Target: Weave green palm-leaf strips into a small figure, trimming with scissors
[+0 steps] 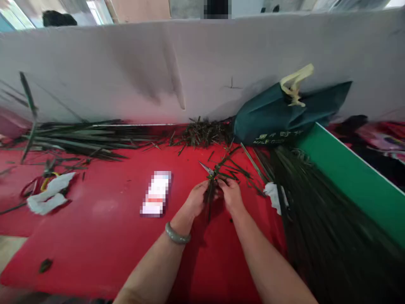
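Observation:
My left hand (196, 197), with a grey bangle (177, 234) on its wrist, and my right hand (232, 195) meet over the middle of the red table. Between their closed fingers is a small bundle of dark green leaf strips (209, 204), with ends hanging down towards me. How the strips are joined is too small to make out. Just beyond my fingertips, a pointed metal blade (205, 167), apparently of scissors, points away to the left; its handles are hidden. Loose leaf scraps (236, 169) lie just past my right hand.
A phone (156, 194) lies left of my hands on the red table (104, 236). Farther left are red-handled scissors (31, 188) and crumpled tissue (52, 194). Long leaf strips (95, 137) and clippings (205, 133) line the partition (126, 67). A dark green bag (262, 114) and more strips (329, 223) occupy the right.

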A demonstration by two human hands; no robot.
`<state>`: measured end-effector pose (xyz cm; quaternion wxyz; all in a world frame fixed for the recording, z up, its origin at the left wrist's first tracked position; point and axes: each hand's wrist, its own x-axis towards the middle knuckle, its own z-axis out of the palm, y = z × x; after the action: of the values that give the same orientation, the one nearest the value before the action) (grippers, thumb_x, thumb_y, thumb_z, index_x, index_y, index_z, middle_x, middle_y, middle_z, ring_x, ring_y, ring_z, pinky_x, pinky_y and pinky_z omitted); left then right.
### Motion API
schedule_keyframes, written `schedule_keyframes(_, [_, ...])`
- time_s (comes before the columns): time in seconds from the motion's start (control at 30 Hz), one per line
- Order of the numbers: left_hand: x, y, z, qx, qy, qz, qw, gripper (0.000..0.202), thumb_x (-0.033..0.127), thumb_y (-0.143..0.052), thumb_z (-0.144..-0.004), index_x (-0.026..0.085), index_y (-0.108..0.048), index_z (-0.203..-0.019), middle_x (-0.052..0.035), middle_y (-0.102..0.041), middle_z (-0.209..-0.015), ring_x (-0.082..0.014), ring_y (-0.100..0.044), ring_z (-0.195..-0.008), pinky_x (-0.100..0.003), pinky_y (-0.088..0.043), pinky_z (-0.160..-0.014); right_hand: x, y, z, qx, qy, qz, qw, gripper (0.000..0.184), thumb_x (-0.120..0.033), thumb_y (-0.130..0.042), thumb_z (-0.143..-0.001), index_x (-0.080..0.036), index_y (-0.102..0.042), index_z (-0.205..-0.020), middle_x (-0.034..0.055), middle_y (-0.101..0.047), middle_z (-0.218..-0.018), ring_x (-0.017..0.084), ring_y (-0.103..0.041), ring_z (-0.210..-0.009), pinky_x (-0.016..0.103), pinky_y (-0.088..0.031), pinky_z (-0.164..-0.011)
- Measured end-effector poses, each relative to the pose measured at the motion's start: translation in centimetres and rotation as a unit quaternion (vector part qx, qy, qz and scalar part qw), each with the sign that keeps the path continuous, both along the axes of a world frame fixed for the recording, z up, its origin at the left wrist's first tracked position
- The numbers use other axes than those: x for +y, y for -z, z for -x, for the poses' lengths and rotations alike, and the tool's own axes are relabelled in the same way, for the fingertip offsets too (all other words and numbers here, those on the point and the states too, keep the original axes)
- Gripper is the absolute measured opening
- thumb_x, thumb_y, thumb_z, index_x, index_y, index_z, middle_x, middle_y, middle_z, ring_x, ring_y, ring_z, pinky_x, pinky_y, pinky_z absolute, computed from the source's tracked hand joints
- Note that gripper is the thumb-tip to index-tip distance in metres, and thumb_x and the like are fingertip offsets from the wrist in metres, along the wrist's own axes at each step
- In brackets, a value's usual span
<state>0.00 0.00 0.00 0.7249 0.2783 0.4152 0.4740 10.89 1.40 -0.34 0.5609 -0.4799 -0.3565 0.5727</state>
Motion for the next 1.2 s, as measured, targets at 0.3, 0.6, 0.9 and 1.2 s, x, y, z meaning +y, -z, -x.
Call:
schedule_keyframes(0.3, [0.8,-0.3,0.2,0.051,-0.149,-0.126,0.979,0.024,0.022,-0.063,-0.064,0.014,-0.062,-0.087,-0.0023,-0.063,-0.084,-0.0118,-0.055,-0.08,-0.025,-0.04,-0.079,-0.3,-0.3,0.3,-0.048,0.063,-0.052,0.996,0.02,-0.027,-0.061,-0.061,-0.019,-0.058,-0.079,-0.002,-0.061,-0.069,0.01,-0.055,-0.061,0.025,-0.045,-0.062])
schedule_keyframes(0.6, [0.8,-0.4,0.2,-0.019,-0.129,-0.085,0.988,0.021,0.023,-0.065,-0.062,0.013,-0.06,-0.08,-0.0012,-0.064,-0.076,-0.0098,-0.057,-0.069,-0.023,-0.044,-0.07,-0.7,0.4,1.0,-0.016,0.011,-0.038,0.999,0.019,-0.031,-0.063,-0.062,-0.019,-0.06,-0.076,-0.0019,-0.061,-0.067,0.01,-0.054,-0.058,0.025,-0.046,-0.059])
schedule_keyframes(0.9, [0.9,-0.2,0.0,0.03,-0.141,-0.058,0.988,0.021,0.03,-0.063,-0.063,0.012,-0.054,-0.07,0.0017,-0.058,-0.056,-0.0084,-0.051,-0.045,-0.022,-0.042,-0.048,-0.8,0.8,1.0,-0.086,0.03,-0.009,0.996,0.022,-0.038,-0.06,-0.065,-0.018,-0.06,-0.073,-0.0021,-0.06,-0.058,0.012,-0.054,-0.049,0.025,-0.045,-0.05])
schedule_keyframes(1.2, [0.6,-0.5,0.0,-0.003,-0.134,-0.046,0.99,0.023,0.032,-0.062,-0.063,0.013,-0.054,-0.074,0.0006,-0.059,-0.058,-0.0091,-0.052,-0.046,-0.022,-0.042,-0.048,-1.2,0.6,1.3,-0.096,0.038,-0.037,0.994,0.019,-0.036,-0.058,-0.067,-0.018,-0.058,-0.072,-0.0029,-0.059,-0.056,0.012,-0.054,-0.048,0.025,-0.044,-0.05])
